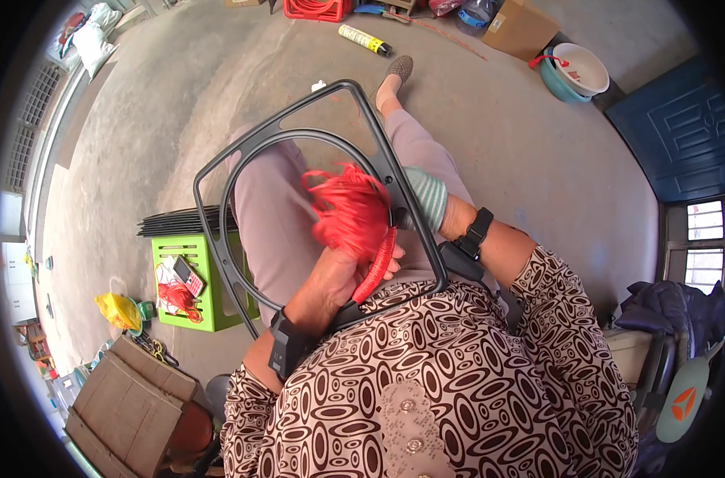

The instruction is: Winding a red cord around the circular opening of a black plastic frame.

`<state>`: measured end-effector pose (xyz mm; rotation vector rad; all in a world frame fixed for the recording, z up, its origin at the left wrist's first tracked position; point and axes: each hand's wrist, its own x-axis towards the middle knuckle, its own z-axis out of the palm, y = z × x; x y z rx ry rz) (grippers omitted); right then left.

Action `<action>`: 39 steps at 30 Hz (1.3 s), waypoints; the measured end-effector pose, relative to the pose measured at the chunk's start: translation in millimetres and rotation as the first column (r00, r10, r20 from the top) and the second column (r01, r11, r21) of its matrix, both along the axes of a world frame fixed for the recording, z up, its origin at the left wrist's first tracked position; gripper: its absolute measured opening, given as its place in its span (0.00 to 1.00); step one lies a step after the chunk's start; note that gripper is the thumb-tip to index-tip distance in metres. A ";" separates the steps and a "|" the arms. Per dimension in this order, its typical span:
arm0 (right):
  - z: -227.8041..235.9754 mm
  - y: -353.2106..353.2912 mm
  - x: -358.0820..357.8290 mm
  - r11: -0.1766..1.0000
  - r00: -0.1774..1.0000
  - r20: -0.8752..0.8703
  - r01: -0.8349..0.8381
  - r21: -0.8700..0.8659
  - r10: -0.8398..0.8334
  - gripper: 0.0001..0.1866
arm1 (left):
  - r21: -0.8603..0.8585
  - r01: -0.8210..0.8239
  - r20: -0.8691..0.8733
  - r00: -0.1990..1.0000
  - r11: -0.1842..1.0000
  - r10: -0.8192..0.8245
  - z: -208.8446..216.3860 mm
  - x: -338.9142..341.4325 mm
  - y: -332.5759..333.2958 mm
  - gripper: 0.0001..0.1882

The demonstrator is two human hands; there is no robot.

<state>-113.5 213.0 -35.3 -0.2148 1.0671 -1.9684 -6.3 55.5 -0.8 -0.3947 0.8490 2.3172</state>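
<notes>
Across my lap lies a black frame (376, 131), a rounded four-sided outline with a round ring inside it. Red cord (376, 275) is wound tightly along the near right part of the ring. My left hand (342, 275) reaches through the ring and is closed on a loose bundle of red cord (350, 211), which is blurred by motion. Some of its fingers show beyond the wound part. My right hand (424, 201), in a green-and-white striped glove, grips the frame's right side; its fingertips are mostly hidden behind the frame.
To the left stands a green plastic stool (211, 271) carrying a phone (188, 276), more red cord (176, 297) and a stack of black frames (183, 221). A cardboard box (131, 406) is at lower left. A yellow spray can (364, 40) and basins (577, 72) lie ahead.
</notes>
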 end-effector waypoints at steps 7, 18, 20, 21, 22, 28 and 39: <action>59.2 -1.4 7.3 0.958 0.961 0.263 -0.012 -0.285 0.090 0.23 | 0.100 -0.184 -0.037 0.981 0.978 0.189 -6.6 3.5 6.0 0.15; 45.8 34.0 26.0 0.776 0.903 -0.321 -0.021 0.630 0.285 0.23 | -0.129 -0.343 -0.183 0.930 0.931 0.318 -15.2 0.4 2.9 0.12; 48.0 45.5 43.0 0.800 0.945 -0.227 -0.057 0.598 0.237 0.26 | -0.123 -0.347 -0.205 0.926 0.930 0.319 -10.7 -0.7 1.8 0.12; 44.9 48.6 46.4 0.799 0.945 -0.225 -0.057 0.599 0.237 0.26 | -0.117 -0.331 -0.232 0.926 0.936 0.299 -8.3 -0.8 2.8 0.12; 38.4 51.1 48.8 0.880 0.964 -0.240 0.012 0.475 0.116 0.27 | -0.117 -0.331 -0.231 0.926 0.936 0.299 -10.0 -0.5 3.4 0.12; 56.0 16.3 49.0 0.796 0.978 -0.139 0.208 0.569 -0.157 0.18 | -0.211 -0.304 -0.301 0.924 0.929 0.234 -19.3 0.7 5.7 0.15; 39.5 42.0 76.5 0.748 0.820 -0.509 0.160 0.644 0.262 0.24 | -0.122 -0.283 -0.159 0.952 0.951 0.263 -8.3 0.2 1.8 0.08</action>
